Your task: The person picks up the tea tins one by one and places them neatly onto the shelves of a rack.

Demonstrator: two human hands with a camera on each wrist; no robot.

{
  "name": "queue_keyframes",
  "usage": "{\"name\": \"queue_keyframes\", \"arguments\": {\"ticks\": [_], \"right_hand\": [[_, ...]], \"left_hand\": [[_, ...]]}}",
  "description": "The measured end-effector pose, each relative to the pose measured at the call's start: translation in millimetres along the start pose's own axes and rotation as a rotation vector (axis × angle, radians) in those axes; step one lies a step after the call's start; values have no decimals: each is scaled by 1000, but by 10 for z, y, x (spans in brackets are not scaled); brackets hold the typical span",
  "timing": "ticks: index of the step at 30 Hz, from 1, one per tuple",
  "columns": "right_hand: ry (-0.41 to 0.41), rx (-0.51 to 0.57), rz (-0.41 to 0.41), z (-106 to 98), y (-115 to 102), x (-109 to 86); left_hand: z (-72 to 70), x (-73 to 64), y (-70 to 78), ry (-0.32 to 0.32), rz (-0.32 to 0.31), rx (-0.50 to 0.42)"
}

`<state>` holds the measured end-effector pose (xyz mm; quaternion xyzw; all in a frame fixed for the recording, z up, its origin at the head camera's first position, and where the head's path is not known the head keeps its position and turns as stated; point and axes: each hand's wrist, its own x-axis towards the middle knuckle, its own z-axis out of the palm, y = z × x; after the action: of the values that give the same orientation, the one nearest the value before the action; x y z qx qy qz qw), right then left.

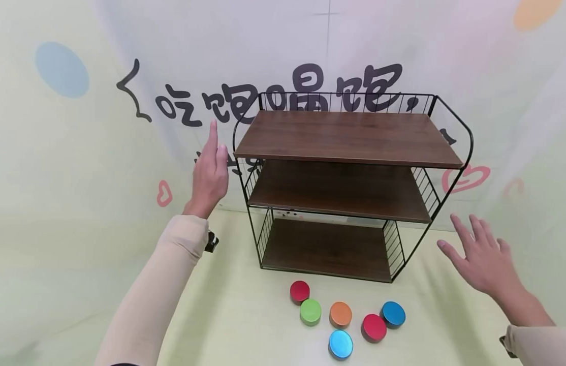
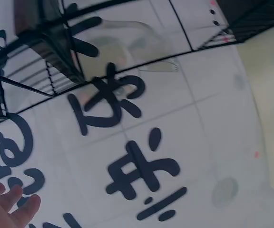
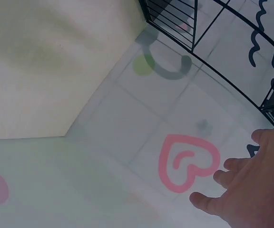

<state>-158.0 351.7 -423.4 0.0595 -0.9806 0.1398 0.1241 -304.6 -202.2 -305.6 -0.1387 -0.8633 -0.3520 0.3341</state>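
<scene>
A three-tier rack [image 1: 347,137] with dark wooden shelves and a black wire frame stands on the table in the head view. Left of its upper shelf my left hand [image 1: 211,175] is raised with straight fingers, holding nothing. My right hand [image 1: 486,259] hovers at the rack's lower right, fingers spread and free of any object. In the right wrist view the right hand [image 3: 258,185] reaches toward the rack's frame. Several round tins lie in front: two red [image 1: 300,291], [image 1: 374,328], a green tin [image 1: 310,312], an orange tin [image 1: 340,314], a dark blue tin [image 1: 393,314] and a light blue tin [image 1: 341,344].
A pale table [image 1: 246,315] carries the rack and tins. Behind it hangs a white sheet [image 1: 173,40] printed with black characters, hearts and coloured dots. The sheet also runs along both sides.
</scene>
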Motion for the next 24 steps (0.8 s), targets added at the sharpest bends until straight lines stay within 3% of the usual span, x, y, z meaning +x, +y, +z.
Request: {"name": "queue_keyframes", "arguments": {"ticks": [7,13,24], "right_hand": [[24,52,-33,162,-86,-114],[26,120,-66,355,-149,-221],[-3,195,-108,727,-235,-457]], "left_hand": [[-7,78,297,56,113,-180],[5,93,491,43,198,-271],[54,56,497,15,247,-315]]}}
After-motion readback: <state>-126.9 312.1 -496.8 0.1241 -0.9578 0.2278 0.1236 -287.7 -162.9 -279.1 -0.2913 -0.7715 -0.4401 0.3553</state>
